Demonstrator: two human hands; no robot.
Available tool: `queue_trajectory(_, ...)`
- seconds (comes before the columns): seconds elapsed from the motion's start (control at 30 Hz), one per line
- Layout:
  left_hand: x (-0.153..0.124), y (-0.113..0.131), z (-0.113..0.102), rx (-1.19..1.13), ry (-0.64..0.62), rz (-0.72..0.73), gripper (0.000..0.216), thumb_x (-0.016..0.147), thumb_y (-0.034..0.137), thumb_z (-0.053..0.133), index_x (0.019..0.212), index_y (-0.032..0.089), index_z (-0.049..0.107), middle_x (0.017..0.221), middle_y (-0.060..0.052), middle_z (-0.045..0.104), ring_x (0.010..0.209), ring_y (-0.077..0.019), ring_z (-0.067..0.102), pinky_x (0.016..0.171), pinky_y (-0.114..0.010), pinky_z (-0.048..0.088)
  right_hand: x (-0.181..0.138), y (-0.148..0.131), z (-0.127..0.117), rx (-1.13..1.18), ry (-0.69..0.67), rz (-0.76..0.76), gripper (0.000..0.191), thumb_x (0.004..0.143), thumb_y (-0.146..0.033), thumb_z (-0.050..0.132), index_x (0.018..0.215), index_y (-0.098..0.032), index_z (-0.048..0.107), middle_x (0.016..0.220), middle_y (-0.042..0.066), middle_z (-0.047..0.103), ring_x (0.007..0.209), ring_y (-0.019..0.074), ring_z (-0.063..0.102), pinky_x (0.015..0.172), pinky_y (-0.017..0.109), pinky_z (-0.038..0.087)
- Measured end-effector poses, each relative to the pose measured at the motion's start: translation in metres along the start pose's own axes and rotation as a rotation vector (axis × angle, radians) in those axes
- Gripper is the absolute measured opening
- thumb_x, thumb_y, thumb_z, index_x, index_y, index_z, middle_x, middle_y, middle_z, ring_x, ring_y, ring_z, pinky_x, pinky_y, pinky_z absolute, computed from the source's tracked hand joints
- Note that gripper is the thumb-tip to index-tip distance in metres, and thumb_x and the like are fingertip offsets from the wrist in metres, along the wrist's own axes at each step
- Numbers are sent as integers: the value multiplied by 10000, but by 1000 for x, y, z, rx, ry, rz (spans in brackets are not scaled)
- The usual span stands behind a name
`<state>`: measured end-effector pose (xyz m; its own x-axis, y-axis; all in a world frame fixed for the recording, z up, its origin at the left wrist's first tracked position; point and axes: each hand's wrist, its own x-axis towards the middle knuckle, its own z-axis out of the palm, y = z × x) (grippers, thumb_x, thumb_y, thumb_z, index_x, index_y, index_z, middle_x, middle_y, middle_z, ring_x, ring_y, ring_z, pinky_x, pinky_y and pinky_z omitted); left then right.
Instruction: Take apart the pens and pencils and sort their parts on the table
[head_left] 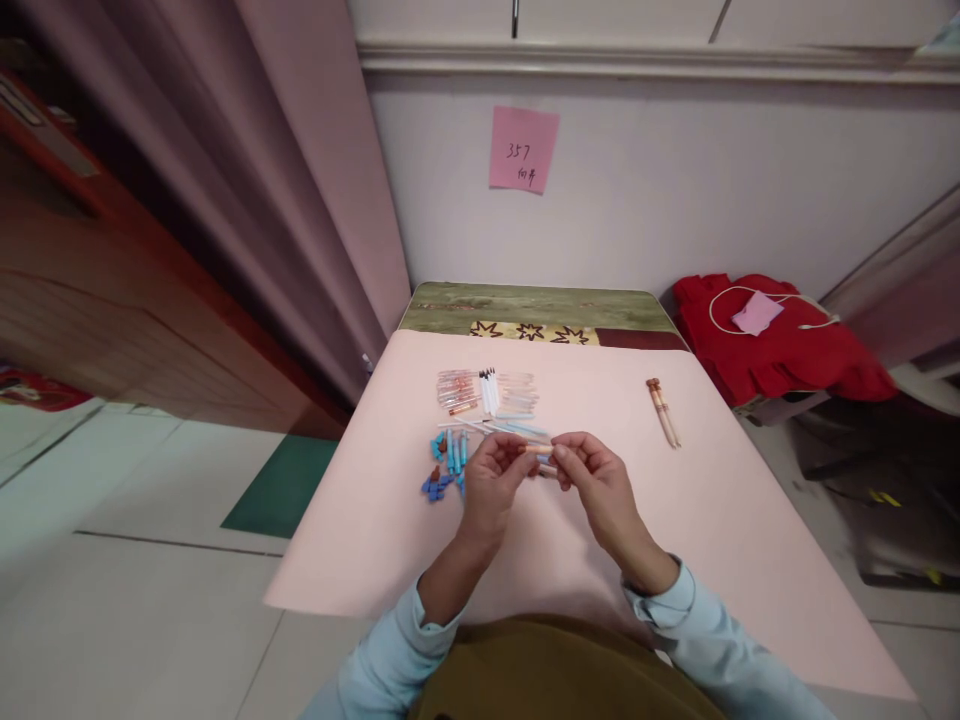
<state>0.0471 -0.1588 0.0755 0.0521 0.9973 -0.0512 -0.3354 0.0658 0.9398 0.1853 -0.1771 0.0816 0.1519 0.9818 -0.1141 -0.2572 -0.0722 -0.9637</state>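
Note:
Both hands meet over the middle of a pink-covered table (375, 540). My left hand (491, 485) and my right hand (596, 480) each pinch one end of a thin pen part (538, 449) with an orange-pink section, held level between them. Just beyond the fingers lies a heap of clear, pink and pale blue pen barrels and refills (487, 392). Blue barrels and small blue caps (444, 465) lie left of my left hand. Two assembled pinkish pens (664, 412) rest apart at the right.
A green board with a patterned cloth (536, 308) sits at the table's far end against the wall. A pink note (523, 149) hangs on the wall. A red cloth with a white cable (772, 335) lies at right; curtain and wooden furniture at left.

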Motion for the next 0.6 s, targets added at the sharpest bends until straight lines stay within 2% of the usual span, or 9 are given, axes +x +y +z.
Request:
queue_trajectory(0.13, -1, -4, -1, -157, -85, -154, 261, 673, 237, 847, 792, 142, 635, 702, 9, 641, 619, -101, 610, 656, -238, 499, -3, -3, -1, -271, 3, -169, 280, 823, -431, 736, 984, -212, 667, 726, 1, 657, 612, 127, 570, 595, 270, 490)
queue_trajectory(0.23, 1, -5, -6, -353, -103, -265, 256, 671, 210, 850, 820, 140, 655, 704, 10, 643, 592, -84, 594, 618, -212, 490, -6, -5, 2, -340, -33, -229, 266, 831, -413, 731, 996, -218, 655, 744, 2, 659, 630, 139, 588, 610, 278, 493)
queue_trajectory(0.3, 6, -3, -12, -537, -82, -322, 240, 682, 196, 843, 825, 142, 658, 689, 19, 628, 569, -66, 568, 574, -185, 476, -7, -5, 4, -358, -79, -280, 315, 836, -394, 730, 1086, -227, 638, 797, 7, 666, 667, 144, 605, 636, 279, 498)
queue_trajectory(0.4, 18, 7, -26, -751, -16, -304, 132, 771, 186, 771, 810, 132, 657, 673, 20, 610, 575, -54, 561, 559, -160, 487, -4, 1, 3, -463, -109, -382, 311, 883, -357, 677, 1163, -233, 620, 837, 18, 664, 697, 149, 609, 660, 280, 492)
queue_trajectory(0.47, 25, 16, -35, -792, 48, -295, 34, 841, 150, 680, 848, 119, 669, 738, -16, 669, 636, -74, 625, 611, -173, 538, 0, 14, 0, -635, -99, -441, 167, 908, -336, 633, 1027, -225, 669, 817, 27, 660, 674, 149, 589, 641, 276, 468)
queue_trajectory(0.53, 30, 25, -42, -786, 139, -306, 102, 894, 112, 581, 910, 99, 680, 848, -73, 733, 749, -113, 699, 683, -198, 580, 2, 32, -4, -839, -136, -454, 116, 911, -297, 605, 919, -217, 690, 824, 39, 664, 691, 157, 589, 650, 277, 451)
queue_trajectory(0.6, 33, 31, -48, -788, 246, -306, 177, 919, 73, 502, 919, 89, 678, 879, -98, 755, 804, -132, 728, 706, -197, 592, 3, 51, -5, -993, -183, -430, 119, 904, -240, 582, 900, -214, 698, 820, 40, 666, 722, 166, 606, 673, 275, 446)
